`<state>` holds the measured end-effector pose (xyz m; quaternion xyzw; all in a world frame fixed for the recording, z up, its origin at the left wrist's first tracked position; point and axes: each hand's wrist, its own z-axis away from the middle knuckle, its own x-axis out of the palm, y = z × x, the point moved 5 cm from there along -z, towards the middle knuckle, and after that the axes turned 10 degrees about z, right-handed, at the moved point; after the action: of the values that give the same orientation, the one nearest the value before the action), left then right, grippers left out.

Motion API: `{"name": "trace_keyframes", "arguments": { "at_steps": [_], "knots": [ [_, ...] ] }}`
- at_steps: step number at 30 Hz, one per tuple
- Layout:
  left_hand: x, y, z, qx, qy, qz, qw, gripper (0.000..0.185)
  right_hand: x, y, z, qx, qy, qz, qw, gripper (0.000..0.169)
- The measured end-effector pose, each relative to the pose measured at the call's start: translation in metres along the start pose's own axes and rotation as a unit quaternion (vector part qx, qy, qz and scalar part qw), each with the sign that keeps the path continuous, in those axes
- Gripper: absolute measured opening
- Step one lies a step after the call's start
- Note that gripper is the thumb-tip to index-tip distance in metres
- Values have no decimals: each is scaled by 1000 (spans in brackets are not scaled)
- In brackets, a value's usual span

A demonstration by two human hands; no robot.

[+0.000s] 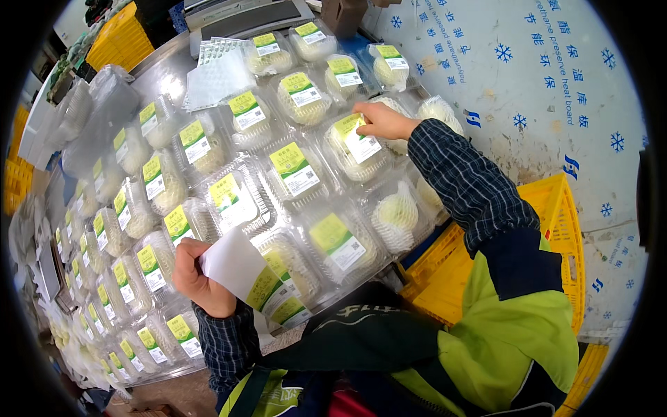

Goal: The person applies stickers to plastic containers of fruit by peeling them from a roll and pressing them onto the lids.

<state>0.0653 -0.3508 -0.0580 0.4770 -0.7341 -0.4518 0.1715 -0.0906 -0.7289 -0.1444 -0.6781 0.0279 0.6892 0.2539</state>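
Observation:
My left hand (203,279) grips a strip of backing paper (234,260) that bears green-and-white labels and curls down over the table's near edge. My right hand (383,121) reaches over a clear plastic clamshell box (359,167), its fingertips on the green-and-white label (358,138) on the lid. Pale round produce in foam netting shows inside the box. To the near right, another clamshell (398,216) with netted produce has no label on its lid. Labelled boxes (292,169) stand in rows around both hands.
The metal table (167,78) carries many more labelled boxes to the left. Sheets of paper (216,78) and a scale-like device (245,21) are at its far side. A yellow plastic crate (565,234) stands right of the table, beside a printed wall panel (521,94).

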Motion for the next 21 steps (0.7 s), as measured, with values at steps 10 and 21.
{"name": "trace_keyframes", "arguments": {
  "at_steps": [10, 21],
  "knots": [
    [5, 14, -2, 10, -14, -16, 1000, 15, -44, -2, 7, 143, 131, 86, 977, 59],
    [-55, 19, -26, -32, 84, -14, 996, 12, -11, -285, 58, -130, -173, -467, 858, 71]
  ]
}}
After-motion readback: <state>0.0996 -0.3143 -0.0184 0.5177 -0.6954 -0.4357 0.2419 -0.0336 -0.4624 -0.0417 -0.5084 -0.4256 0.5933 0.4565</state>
